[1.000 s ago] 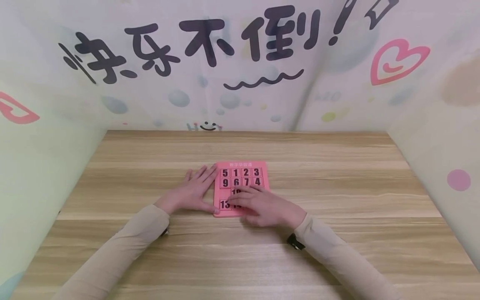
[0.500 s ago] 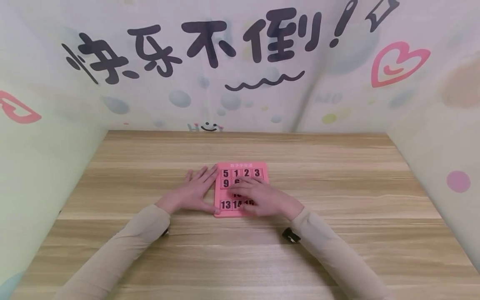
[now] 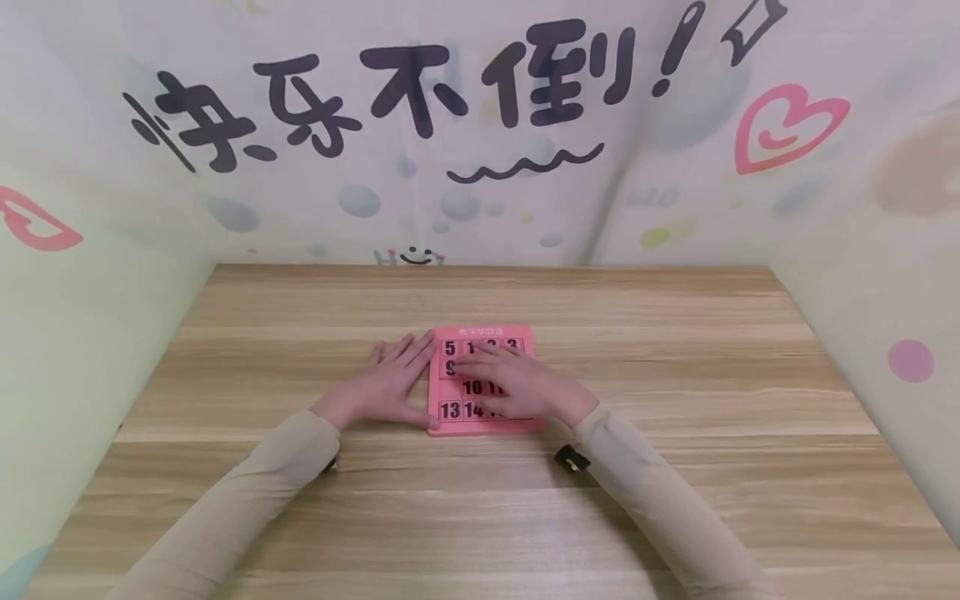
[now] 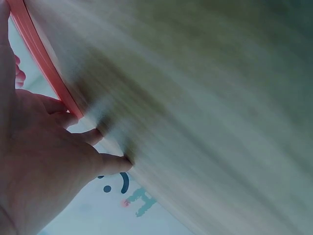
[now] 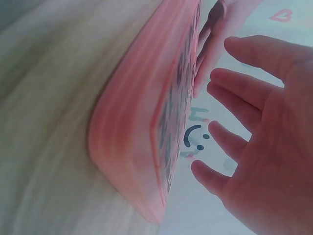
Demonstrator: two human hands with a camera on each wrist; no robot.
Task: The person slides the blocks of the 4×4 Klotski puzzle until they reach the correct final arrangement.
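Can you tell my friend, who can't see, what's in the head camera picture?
A pink number puzzle lies on a wooden table, a person's left hand spread against its left edge and right hand over its tiles, hiding some. Behind is a pale backdrop with big black writing.

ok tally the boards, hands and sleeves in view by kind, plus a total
Pink number board: 1
Left hand and right hand: 2
Left sleeve and right sleeve: 2
Total: 5
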